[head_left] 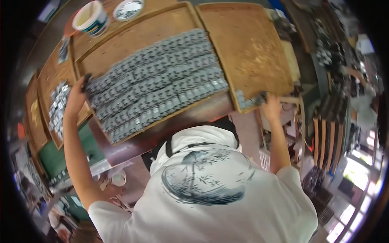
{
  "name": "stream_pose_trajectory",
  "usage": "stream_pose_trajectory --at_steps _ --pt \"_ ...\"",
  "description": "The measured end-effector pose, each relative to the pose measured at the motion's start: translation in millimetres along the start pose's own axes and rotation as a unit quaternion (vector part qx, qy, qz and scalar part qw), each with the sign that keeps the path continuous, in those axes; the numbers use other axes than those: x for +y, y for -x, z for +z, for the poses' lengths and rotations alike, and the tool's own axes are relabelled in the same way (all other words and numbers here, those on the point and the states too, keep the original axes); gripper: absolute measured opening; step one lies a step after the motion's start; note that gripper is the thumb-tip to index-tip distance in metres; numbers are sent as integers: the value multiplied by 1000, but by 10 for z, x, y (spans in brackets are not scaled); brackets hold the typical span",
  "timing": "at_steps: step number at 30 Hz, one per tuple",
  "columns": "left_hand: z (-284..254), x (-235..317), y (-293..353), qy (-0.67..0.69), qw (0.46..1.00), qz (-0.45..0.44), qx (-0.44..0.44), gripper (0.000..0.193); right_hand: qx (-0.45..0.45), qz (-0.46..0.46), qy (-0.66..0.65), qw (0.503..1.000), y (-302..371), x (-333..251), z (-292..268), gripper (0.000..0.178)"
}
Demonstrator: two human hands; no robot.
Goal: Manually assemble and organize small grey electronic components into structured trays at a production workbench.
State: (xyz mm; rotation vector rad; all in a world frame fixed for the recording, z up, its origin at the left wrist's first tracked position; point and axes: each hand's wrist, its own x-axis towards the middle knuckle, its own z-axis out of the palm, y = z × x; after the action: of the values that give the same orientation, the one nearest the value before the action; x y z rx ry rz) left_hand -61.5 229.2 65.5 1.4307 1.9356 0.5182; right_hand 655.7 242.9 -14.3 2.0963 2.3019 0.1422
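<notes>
Head view, blurred toward the rim. Left hand [76, 97] is up at the left end of the wooden tray [133, 38], fingers curled over the tray edge and touching the end of the grey parts [156, 83]; looks like a grip on the edge, though blur makes the exact hold hard to confirm. Right hand [270, 106] is at the near corner of the second board [247, 48], fingers closed on its edge beside a small cluster of grey pieces [248, 100]. The grey parts lie in tight diagonal rows filling most of the tray, which sits tilted on the dark bench [162, 129]. The second board is just beside the tray on the right, mostly bare. A white tub [91, 18] and a round lid [127, 9] sit at the far edge. A pile of shiny metal bits [58, 107] lies on another board to the left, near the left hand.
</notes>
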Motion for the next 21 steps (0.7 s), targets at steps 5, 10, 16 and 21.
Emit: stream_pose_trajectory --at_steps 5,10,16,21 --pt "97 -103 260 -119 988 -19 101 60 -66 24 -27 997 152 -327 -238 38" --pt "436 -210 808 55 971 -34 232 58 -81 38 -136 987 47 -160 -149 31" --pt "307 -493 1566 -49 908 -158 385 35 -127 73 -287 947 15 396 210 37" --pt "184 -968 2215 -167 819 -386 390 35 -32 94 -435 895 -24 487 469 42"
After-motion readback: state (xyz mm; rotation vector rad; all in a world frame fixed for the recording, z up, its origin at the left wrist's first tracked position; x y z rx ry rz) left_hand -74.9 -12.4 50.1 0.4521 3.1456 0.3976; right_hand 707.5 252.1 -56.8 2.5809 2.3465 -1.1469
